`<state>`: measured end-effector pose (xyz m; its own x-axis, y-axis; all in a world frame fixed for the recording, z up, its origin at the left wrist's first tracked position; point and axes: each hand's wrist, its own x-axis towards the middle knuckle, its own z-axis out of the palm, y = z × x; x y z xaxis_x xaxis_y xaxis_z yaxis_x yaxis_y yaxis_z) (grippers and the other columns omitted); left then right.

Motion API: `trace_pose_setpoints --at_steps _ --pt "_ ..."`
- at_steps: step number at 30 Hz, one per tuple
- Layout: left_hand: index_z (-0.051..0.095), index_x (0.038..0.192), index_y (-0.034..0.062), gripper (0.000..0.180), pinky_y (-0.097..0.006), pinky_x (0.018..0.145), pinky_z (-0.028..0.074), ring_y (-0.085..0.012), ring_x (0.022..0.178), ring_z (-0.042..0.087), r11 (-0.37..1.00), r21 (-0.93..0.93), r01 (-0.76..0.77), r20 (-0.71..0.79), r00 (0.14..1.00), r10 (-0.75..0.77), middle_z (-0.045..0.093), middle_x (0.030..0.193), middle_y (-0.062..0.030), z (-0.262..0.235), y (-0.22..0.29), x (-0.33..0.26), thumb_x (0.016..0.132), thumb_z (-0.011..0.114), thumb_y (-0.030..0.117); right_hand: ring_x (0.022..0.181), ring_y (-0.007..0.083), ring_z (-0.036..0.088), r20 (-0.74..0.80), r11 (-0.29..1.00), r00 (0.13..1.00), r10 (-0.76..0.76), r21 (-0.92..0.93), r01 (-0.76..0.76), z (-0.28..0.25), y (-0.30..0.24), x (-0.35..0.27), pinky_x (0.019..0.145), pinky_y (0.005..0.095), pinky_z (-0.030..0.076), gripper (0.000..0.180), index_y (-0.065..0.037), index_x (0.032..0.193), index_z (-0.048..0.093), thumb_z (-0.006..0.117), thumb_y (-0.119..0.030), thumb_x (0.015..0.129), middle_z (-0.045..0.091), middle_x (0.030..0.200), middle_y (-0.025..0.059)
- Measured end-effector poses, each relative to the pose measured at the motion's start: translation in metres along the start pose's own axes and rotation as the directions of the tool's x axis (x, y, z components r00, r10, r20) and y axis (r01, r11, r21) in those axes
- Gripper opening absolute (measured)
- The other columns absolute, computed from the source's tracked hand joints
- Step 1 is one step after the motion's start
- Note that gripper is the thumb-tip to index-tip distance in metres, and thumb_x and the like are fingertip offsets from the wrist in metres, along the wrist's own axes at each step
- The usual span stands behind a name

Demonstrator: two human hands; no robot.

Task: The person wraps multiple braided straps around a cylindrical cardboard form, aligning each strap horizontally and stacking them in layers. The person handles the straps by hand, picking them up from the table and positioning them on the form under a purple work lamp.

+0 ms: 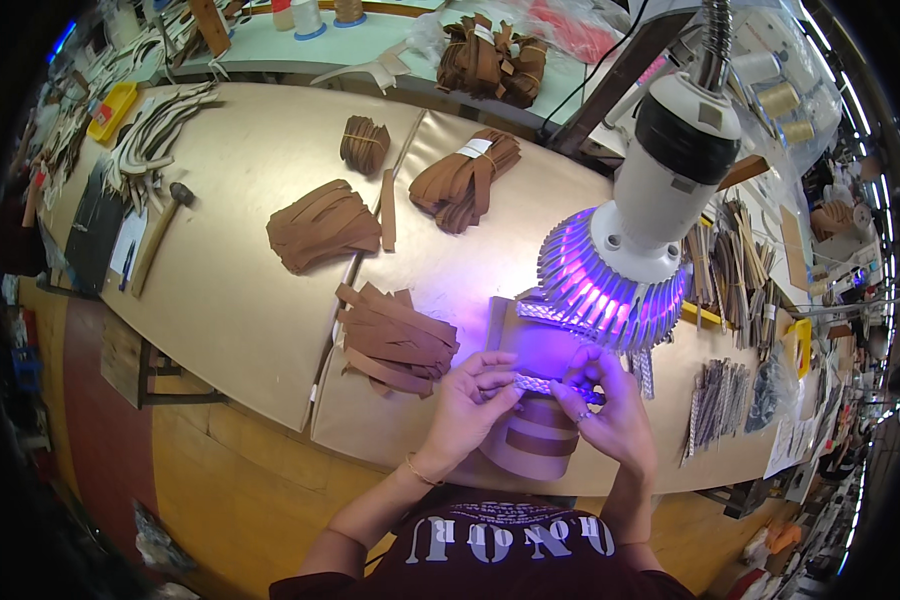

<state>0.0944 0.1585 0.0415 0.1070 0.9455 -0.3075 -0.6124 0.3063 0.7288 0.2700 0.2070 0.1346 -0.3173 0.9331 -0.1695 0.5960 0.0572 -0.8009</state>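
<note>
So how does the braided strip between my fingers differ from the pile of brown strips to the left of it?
The braided strip has a woven pattern and looks pale and purple-tinted, while the pile of brown strips looks flat and plain.
The braided strip is held by the left hand and right hand; the pile lies on the table.
The braided strip looks single; the pile has many pieces.
Both show narrow strip shapes.

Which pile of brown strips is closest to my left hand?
The messy, crisscrossed pile, just beyond and left of your left hand; the other brown bundles lie farther up the table.
</note>
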Motion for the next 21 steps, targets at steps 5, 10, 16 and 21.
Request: trace_pose_setpoints --at_steps 5,10,16,21 --pt "0.048 0.129 -0.0039 0.039 -0.03 0.086 0.058 -0.0153 0.096 0.067 0.993 -0.114 0.002 -0.014 1.0 -0.003 0.068 0.107 -0.0149 0.005 0.006 -0.004 0.093 0.062 -0.001 0.072 0.0094 0.059 -0.021 0.999 1.0 0.01 0.039 -0.009 0.003 0.002 -0.004 0.064 0.0254 0.048 0.026 -0.001 0.103 0.055 0.073 -0.007 0.087 0.065 0.081 0.0054" --pt "0.048 0.133 -0.0044 0.042 -0.029 0.087 0.058 -0.0158 0.098 0.067 0.998 -0.023 -0.054 -0.064 0.997 0.053 0.068 0.111 -0.0165 0.009 0.005 -0.008 0.094 0.062 0.0 0.074 0.0094 0.059 -0.078 0.998 0.997 0.003 0.06 0.001 0.009 0.001 -0.006 0.066 0.026 0.048 0.024 -0.001 0.101 0.054 0.073 -0.007 0.087 0.064 0.082 0.0054" --pt "0.048 0.134 -0.0051 0.043 -0.03 0.089 0.057 -0.0166 0.101 0.066 0.997 -0.022 -0.079 -0.07 0.995 0.077 0.068 0.112 -0.017 0.009 0.005 -0.01 0.094 0.062 -0.001 0.074 0.01 0.058 -0.084 1.0 0.996 -0.016 0.002 0.017 0.01 0.005 -0.006 0.066 0.0257 0.047 0.023 -0.001 0.1 0.053 0.072 -0.006 0.087 0.062 0.082 0.0055" --pt "0.048 0.133 -0.0052 0.043 -0.031 0.089 0.057 -0.0172 0.099 0.067 0.995 -0.034 -0.091 -0.096 0.992 0.088 0.069 0.111 -0.017 0.011 0.003 -0.011 0.093 0.062 -0.003 0.073 0.0103 0.057 -0.076 1.0 0.997 -0.016 0.017 0.018 0.01 0.003 -0.005 0.066 0.026 0.047 0.023 -0.001 0.098 0.052 0.072 -0.007 0.088 0.061 0.082 0.0054"
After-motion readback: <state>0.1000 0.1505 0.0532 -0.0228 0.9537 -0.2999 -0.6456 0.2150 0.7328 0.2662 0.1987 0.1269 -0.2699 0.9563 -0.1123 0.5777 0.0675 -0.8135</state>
